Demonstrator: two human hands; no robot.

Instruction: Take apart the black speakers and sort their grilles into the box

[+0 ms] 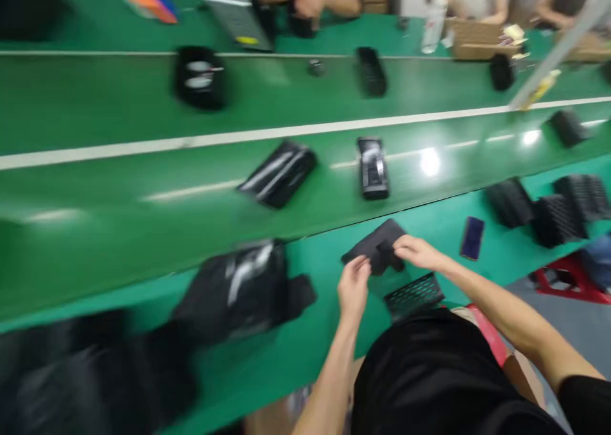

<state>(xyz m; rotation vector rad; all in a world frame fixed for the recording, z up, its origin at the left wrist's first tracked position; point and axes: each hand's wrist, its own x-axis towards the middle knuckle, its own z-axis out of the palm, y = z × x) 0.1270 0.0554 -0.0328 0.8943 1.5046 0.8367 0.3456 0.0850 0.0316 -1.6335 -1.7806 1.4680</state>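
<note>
A flat black piece, perhaps a fabric pouch (375, 247), is held up between my two hands over the green worktable. My left hand (354, 285) pinches its near left corner. At its right edge my right hand (417, 252) grips it with closed fingers. A small dark flap hangs from its lower side; blur hides the detail. Just below, a black perforated panel (414, 295) lies at the table edge against my body. Left of my hands rests a shiny black plastic-wrapped bundle (238, 292).
Beyond the table runs a green conveyor belt (191, 193) carrying black wrapped packages (279, 174). A phone (472, 238) lies to my right, near stacked black pieces (558, 219). More dark pieces (95, 371) fill the lower left. Co-workers sit across the belt.
</note>
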